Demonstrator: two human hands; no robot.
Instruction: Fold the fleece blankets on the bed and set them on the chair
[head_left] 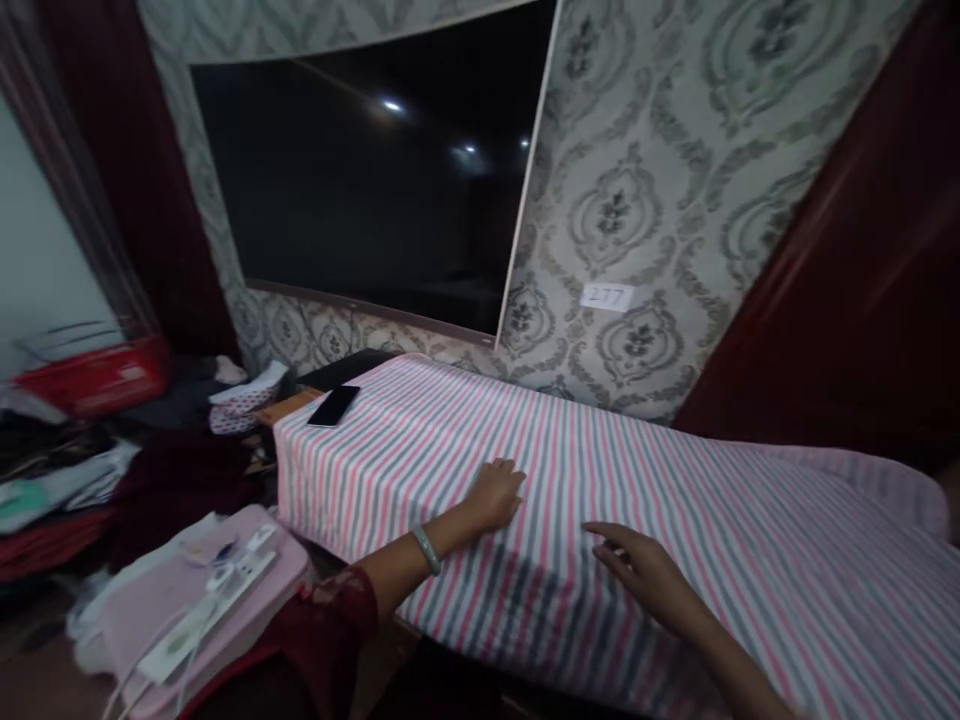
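A cloth (555,440) with pink, grey and white stripes covers a long, low surface and hangs over its front edge. My left hand (496,495), with a pale bangle (426,550) on the wrist, rests on the cloth near that edge, its fingers slightly bent and apart from the thumb. To its right, my right hand (649,575) is over the cloth with forefinger and thumb apart, holding nothing. A black phone (334,406) lies on the far left corner of the cloth.
A large dark television (367,180) hangs on the patterned wall behind. At lower left, a power strip (206,615) with cables lies on a pink box (135,610). Clothes (180,490) and a red basket (97,378) are farther left.
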